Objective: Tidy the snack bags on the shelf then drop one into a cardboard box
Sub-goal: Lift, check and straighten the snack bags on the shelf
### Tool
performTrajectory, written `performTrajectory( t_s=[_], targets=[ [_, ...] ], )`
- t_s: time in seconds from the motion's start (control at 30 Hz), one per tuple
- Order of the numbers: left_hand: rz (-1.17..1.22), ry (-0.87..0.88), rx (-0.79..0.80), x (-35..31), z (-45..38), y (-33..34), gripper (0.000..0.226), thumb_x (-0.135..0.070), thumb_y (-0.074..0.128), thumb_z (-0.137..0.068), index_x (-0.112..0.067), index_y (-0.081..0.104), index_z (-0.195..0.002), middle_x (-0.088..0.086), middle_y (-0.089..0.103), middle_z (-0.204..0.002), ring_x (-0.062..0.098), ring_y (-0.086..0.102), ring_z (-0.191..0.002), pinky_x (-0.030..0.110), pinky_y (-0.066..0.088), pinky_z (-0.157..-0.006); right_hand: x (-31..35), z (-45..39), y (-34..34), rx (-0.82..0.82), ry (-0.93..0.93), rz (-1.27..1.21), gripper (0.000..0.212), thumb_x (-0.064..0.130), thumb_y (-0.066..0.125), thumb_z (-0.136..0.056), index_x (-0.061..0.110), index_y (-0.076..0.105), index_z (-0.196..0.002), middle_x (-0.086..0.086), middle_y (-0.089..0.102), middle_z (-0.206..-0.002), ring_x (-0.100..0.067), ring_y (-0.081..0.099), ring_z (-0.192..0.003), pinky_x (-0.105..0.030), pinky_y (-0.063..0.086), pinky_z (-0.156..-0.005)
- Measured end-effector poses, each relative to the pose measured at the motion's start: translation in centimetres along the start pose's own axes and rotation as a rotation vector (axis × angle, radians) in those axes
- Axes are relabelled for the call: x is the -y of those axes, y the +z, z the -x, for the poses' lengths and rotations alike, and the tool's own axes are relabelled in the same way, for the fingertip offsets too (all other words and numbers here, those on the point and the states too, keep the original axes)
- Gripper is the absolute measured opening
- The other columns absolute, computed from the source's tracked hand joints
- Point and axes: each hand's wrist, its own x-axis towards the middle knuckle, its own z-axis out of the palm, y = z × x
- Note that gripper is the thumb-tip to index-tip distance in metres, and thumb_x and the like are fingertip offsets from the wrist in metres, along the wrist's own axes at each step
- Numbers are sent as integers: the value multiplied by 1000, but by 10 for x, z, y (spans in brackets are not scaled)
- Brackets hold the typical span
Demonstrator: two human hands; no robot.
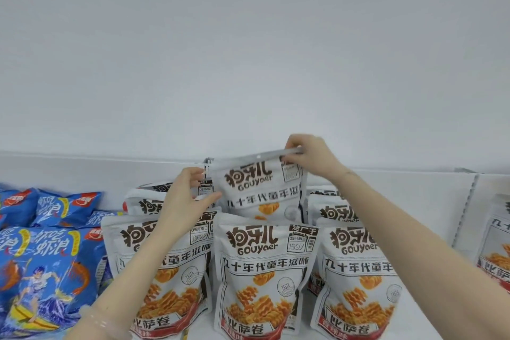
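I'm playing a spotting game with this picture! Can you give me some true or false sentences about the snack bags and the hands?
1. Both hands hold the same white snack bag. True: the right hand pinches its top edge, the left hand its side.
2. The blue shrimp snack bags sit to the right of the white ones. False: they are on the left.
3. The held bag is lifted above the front row of white bags. True.
4. A cardboard box stands on the shelf. False: no box is in view.
5. The left hand has a grip on a blue bag. False: it holds the white bag.
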Motion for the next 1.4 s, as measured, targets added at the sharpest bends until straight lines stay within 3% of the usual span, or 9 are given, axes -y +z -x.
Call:
performTrajectory(
  t_s=[0.2,0.33,0.47,0.6,0.73,0.97,1.07,1.23,1.4],
  targets=[
    [182,-27,114,-25,-20,2,59,-37,69,-85,-15,49,-137,-1,59,-135,14,56,-121,26,42,-99,27,-8,-83,-326,-66,-181,12,15,76,-79,17,64,-79,5,62,-72,-9,52,-69,-16,39,-57],
    [385,30,56,-58,-35,2,22,-25,68,-87,-18,60,-107,-9,68,-100,-9,63,-82,13,51,-69,38,-9,-106,-449,-83,-263,12,15,75,-78,17,63,-77,10,59,-69,-10,52,-70,-23,40,-62],
    [463,32,-2,-74,-46,2,34,-28,69,-87,-1,49,-94,20,73,-84,29,71,-73,51,55,-68,41,-4,-113,-551,-27,-393,14,20,78,-76,25,65,-76,10,64,-75,-10,60,-75,-24,48,-67],
    [511,13,-70,-70,-46,3,34,-27,65,-90,-9,39,-78,26,54,-65,35,47,-56,42,40,-57,34,17,-104,-364,90,-978,23,20,74,-85,9,64,-103,-6,70,-90,-14,70,-78,-32,59,-72],
    [570,-15,-62,-64,-43,4,33,-26,65,-90,-14,38,-75,12,46,-58,25,41,-62,36,32,-59,20,48,-63,-49,222,-784,14,19,64,-93,7,68,-98,-8,73,-97,-22,70,-91,-38,62,-77],
    [552,7,-4,-63,-40,1,34,-28,67,-88,-17,39,-73,1,46,-53,25,44,-63,36,37,-60,9,57,-36,-265,167,-530,11,14,55,-97,12,65,-100,-11,76,-95,-28,75,-86,-48,63,-70],
    [566,18,-2,-66,-44,-6,35,-28,69,-87,-18,40,-71,7,51,-58,27,53,-68,41,44,-69,13,57,-43,-293,83,-461,21,9,53,-97,25,62,-87,-7,76,-88,-24,75,-77,-44,63,-64],
    [580,59,21,-79,-46,-14,36,-23,67,-89,-17,38,-70,39,60,-80,37,65,-78,55,54,-75,11,51,-64,-267,64,-604,21,6,53,-98,18,64,-86,-2,76,-79,-21,75,-71,-35,61,-59],
    [601,55,43,-78,-47,-14,37,-16,67,-89,-15,37,-67,22,59,-72,14,68,-68,44,56,-71,4,49,-68,-191,66,-707,18,4,52,-98,13,65,-88,1,77,-73,-17,75,-67,-29,60,-57]
  ],
)
